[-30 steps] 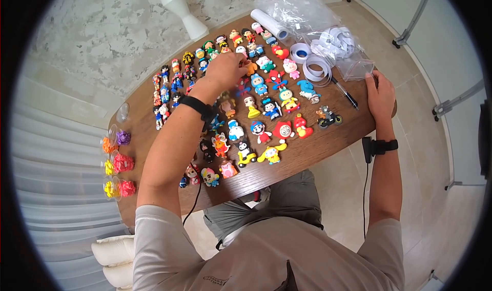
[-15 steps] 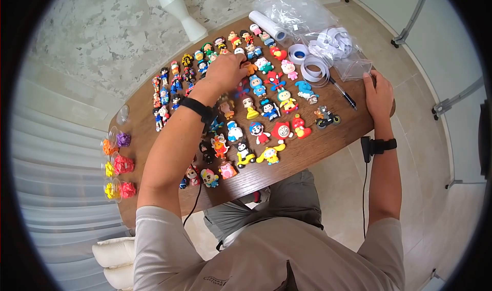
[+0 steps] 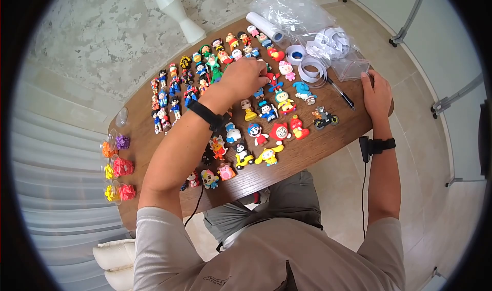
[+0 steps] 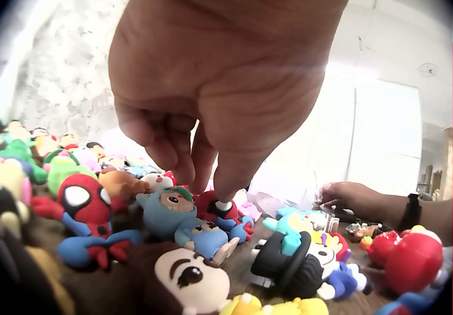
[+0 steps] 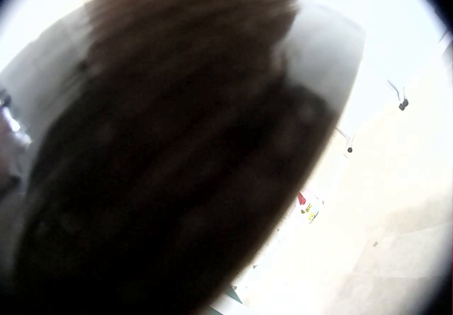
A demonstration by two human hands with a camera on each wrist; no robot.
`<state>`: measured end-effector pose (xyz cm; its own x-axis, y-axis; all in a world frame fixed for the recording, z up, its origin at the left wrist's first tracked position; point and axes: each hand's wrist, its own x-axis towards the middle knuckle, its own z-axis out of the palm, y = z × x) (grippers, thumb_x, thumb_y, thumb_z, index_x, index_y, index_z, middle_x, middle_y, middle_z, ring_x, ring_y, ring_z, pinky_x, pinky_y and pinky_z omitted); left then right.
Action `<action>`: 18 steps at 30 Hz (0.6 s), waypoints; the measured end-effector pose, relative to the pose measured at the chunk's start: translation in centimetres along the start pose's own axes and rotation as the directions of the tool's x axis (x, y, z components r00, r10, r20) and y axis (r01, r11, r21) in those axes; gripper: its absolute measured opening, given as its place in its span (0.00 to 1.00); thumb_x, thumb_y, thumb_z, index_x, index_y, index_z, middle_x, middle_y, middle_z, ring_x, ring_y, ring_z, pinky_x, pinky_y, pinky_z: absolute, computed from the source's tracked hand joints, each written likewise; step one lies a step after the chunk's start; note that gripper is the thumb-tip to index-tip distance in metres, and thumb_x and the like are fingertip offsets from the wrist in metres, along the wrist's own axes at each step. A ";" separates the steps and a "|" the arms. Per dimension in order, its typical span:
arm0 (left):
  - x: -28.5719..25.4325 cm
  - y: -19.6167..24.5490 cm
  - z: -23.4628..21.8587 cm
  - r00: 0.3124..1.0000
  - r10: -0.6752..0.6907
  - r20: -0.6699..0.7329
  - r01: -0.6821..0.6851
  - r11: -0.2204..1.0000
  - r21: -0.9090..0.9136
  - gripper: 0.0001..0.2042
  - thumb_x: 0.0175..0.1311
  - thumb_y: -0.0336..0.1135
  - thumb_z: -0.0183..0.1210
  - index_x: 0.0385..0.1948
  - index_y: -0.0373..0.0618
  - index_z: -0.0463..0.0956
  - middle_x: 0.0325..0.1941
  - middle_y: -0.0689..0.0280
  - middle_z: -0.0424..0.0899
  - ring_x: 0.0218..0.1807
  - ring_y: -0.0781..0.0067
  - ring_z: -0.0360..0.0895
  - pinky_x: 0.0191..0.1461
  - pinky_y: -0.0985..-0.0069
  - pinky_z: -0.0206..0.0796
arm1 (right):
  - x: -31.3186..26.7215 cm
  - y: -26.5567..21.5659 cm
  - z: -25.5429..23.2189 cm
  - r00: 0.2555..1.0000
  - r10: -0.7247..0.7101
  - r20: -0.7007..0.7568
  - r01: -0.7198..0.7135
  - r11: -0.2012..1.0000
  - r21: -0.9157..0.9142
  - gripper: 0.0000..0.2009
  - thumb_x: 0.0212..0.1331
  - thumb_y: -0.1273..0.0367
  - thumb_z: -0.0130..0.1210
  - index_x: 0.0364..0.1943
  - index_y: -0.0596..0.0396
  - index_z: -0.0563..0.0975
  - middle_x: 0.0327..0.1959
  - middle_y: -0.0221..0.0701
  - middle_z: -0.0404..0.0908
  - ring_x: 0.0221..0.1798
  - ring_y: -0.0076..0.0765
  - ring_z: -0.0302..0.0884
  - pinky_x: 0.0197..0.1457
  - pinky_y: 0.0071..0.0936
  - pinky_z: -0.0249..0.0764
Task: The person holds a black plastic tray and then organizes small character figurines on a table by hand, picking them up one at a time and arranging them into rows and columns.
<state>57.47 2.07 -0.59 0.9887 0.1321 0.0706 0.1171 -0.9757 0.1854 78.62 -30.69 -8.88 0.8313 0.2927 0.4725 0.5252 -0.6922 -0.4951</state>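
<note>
My left hand [image 3: 241,79] reaches over the rows of small toy figures, fingers bent downward. In the left wrist view its fingertips come down behind a blue hooded figure [image 4: 173,212], beside a red and blue Spider-Man figure [image 4: 230,219]; no figure shows lifted between them. Another Spider-Man figure [image 4: 88,212] lies to the left, and a brown-haired figure [image 4: 191,279] is in front. My right hand [image 3: 378,94] rests at the table's right edge, fingertips close to a clear plastic bag [image 3: 352,69]. The right wrist view is mostly dark and blurred.
Tape rolls [image 3: 311,70], a black pen [image 3: 341,94] and a white roll [image 3: 264,27] lie on the wooden table's [image 3: 328,142] right side. Clear cups of coloured pieces [image 3: 123,166] stand at the left edge. A motorbike figure [image 3: 325,118] sits near the front right.
My left hand has moved right, from beside an orange figure to over the blue hooded one, uncovering figures on its left. The right hand stays at the table edge.
</note>
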 end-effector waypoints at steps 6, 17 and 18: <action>0.1 -0.9 0.0 0.995 -0.046 -0.094 0.059 0.987 0.148 0.12 0.62 0.38 0.62 0.43 0.44 0.83 0.44 0.59 0.85 0.50 0.55 0.80 0.55 0.61 0.71 | 0.0 -0.3 -0.3 1.000 -0.002 0.003 0.002 1.000 0.009 0.24 0.68 0.47 0.53 0.53 0.52 0.81 0.52 0.44 0.83 0.61 0.53 0.74 0.66 0.46 0.66; -0.5 -0.5 -0.1 0.993 -0.114 -0.014 0.115 0.979 0.171 0.17 0.63 0.40 0.60 0.52 0.48 0.80 0.53 0.60 0.84 0.58 0.54 0.76 0.63 0.57 0.67 | -0.1 -0.6 -0.4 1.000 -0.003 0.013 0.003 1.000 0.009 0.23 0.68 0.49 0.54 0.53 0.53 0.80 0.53 0.44 0.82 0.61 0.54 0.74 0.66 0.46 0.66; -0.5 -0.4 -0.2 0.992 -0.126 -0.004 0.125 0.978 0.167 0.17 0.64 0.40 0.60 0.53 0.48 0.79 0.53 0.60 0.84 0.59 0.54 0.76 0.64 0.56 0.66 | -0.1 -0.5 -0.4 1.000 -0.006 0.017 0.006 1.000 0.012 0.23 0.68 0.49 0.53 0.53 0.53 0.80 0.53 0.44 0.82 0.61 0.54 0.74 0.66 0.46 0.66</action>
<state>56.91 2.46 -0.49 0.9656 0.2550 0.0503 0.2539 -0.9669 0.0266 78.20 -30.62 -8.37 0.8311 0.3084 0.4628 0.5322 -0.6827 -0.5007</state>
